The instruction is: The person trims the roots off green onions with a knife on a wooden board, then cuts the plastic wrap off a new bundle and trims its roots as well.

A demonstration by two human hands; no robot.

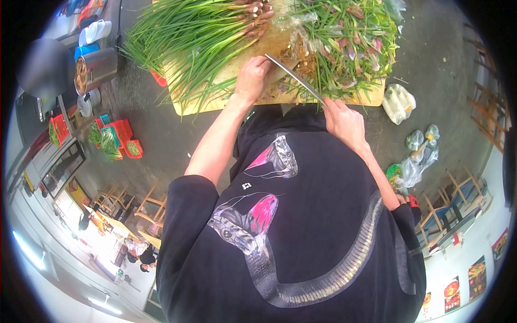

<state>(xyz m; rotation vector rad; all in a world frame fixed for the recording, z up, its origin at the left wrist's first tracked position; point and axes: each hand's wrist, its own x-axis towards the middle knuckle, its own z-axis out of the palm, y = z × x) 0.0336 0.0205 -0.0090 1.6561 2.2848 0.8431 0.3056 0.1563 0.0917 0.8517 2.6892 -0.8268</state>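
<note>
My right hand (345, 124) grips the handle of a knife (298, 78), its narrow blade slanting up and left over the near part of a yellowish work surface (371, 98). My left hand (254, 79) is closed with curled fingers beside the blade's tip; whatever it may hold is hidden. Left of the knife lies a large heap of spring onions (196, 35), their green leaves pointing left and their reddish bulbs to the right. A pile of leafy trimmings with purplish skins (355, 51) covers the right side. Brown roots (306, 67) lie close to the blade.
A white bag (399, 104) and several tied plastic bags (417, 159) are on the floor at right. Red crates with greens (121, 132) and a metal pot (97, 70) stand at left. Wooden chairs (452, 194) are farther off. Clear plastic (301, 27) lies between the piles.
</note>
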